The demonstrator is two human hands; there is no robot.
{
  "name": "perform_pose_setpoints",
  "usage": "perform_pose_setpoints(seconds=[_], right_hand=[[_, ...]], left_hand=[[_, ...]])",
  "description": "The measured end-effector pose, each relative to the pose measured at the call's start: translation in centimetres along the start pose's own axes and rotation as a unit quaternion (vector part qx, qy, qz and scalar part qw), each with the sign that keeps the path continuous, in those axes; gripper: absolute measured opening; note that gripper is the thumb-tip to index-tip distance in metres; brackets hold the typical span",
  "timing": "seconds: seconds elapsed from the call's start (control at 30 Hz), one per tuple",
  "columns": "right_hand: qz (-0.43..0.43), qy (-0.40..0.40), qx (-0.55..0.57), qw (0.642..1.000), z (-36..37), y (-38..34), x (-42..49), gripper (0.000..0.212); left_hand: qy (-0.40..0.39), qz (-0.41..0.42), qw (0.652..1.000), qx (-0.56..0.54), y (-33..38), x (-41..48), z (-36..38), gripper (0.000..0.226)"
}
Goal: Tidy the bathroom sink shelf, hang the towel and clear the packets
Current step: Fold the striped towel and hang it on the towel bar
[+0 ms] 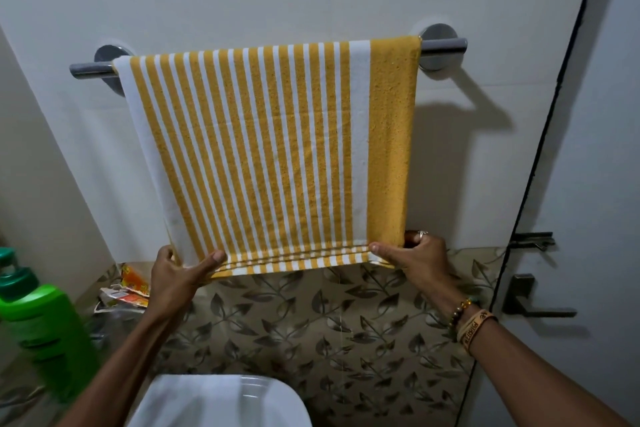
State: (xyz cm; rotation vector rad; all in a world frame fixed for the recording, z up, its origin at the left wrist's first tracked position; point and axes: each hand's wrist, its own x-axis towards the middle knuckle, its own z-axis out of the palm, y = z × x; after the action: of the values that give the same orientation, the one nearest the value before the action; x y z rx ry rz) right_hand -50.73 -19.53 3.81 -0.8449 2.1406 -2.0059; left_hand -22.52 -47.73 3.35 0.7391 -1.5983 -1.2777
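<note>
A yellow and white striped towel hangs folded over the chrome towel bar on the white wall. My left hand pinches the towel's lower left corner, thumb on the front. My right hand pinches the lower right corner, fingers behind the cloth. Several crumpled orange and white packets lie on the shelf at the left, just beside my left wrist.
A green bottle with a dark green cap stands at the left edge. A white sink sits below, between my forearms. A door with a dark lever handle and a latch is at the right. Leaf-patterned tiles cover the lower wall.
</note>
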Motion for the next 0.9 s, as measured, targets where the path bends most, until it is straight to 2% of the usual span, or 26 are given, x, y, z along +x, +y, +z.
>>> perform_pose_setpoints(seconds=[0.17,0.27,0.37,0.53,0.67,0.73,0.9], right_hand=[[0.026,0.031,0.076,0.996,0.6,0.8,0.2,0.066],[0.028,-0.047,0.075,0.996,0.0,0.8,0.6,0.055],[0.046,-0.099,0.02,0.994,-0.4,0.3,1.6,0.047],[0.077,-0.108,-0.002,0.991,-0.8,-0.1,1.5,0.044],[0.064,-0.13,-0.028,0.989,-1.9,-0.6,0.2,0.059],[0.05,-0.121,-0.039,0.991,-2.6,-1.1,-0.4,0.067],[0.033,-0.111,-0.013,0.993,-3.7,-2.0,-1.3,0.083]], left_hand=[[-0.03,0.0,0.999,0.044,-0.2,0.6,-0.7,0.044],[-0.026,0.009,0.993,0.112,-0.1,1.2,-0.8,0.038],[-0.012,0.019,0.984,0.175,-0.2,1.8,-1.1,0.041],[0.036,0.047,0.955,0.291,-0.4,1.4,-0.4,0.063],[0.039,0.104,0.953,0.28,-0.2,-0.3,-0.1,0.069],[0.05,0.105,0.954,0.276,-0.2,-1.2,-0.2,0.069],[0.139,0.102,0.966,0.194,0.3,-2.8,0.1,0.087]])
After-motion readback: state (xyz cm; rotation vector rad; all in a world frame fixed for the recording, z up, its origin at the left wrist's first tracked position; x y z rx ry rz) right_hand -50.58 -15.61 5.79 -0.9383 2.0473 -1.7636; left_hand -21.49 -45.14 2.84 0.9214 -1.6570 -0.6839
